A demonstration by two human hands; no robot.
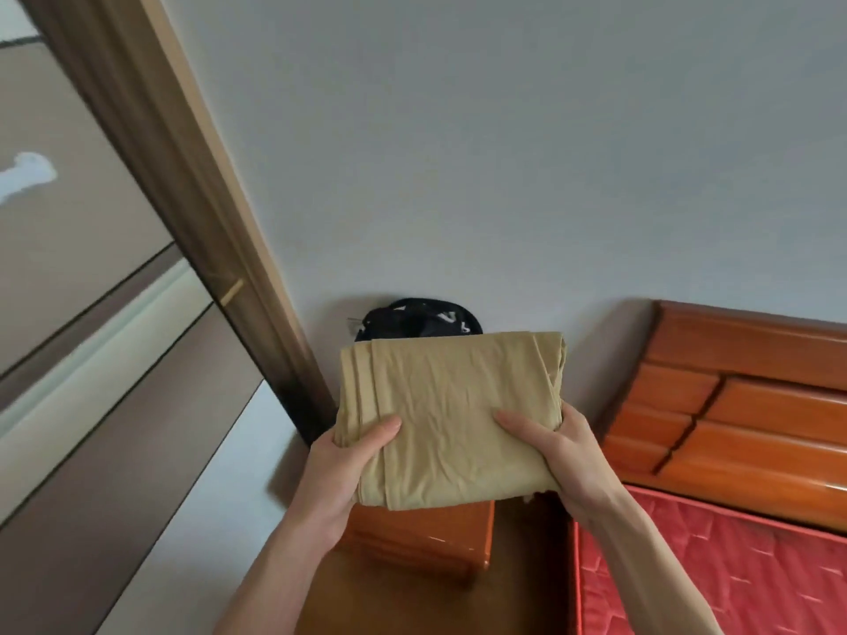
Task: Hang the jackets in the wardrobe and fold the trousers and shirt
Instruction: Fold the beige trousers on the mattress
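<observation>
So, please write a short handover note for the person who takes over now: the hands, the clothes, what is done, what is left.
Left hand: grips the near left edge of the folded tan garment.
Right hand: grips its near right edge.
The garment is held in the air above the orange wooden nightstand; a dark garment lies behind it, by the wall.
Done: this piece is folded.
Left: set it down. Jackets and wardrobe interior are not visible here.
</observation>
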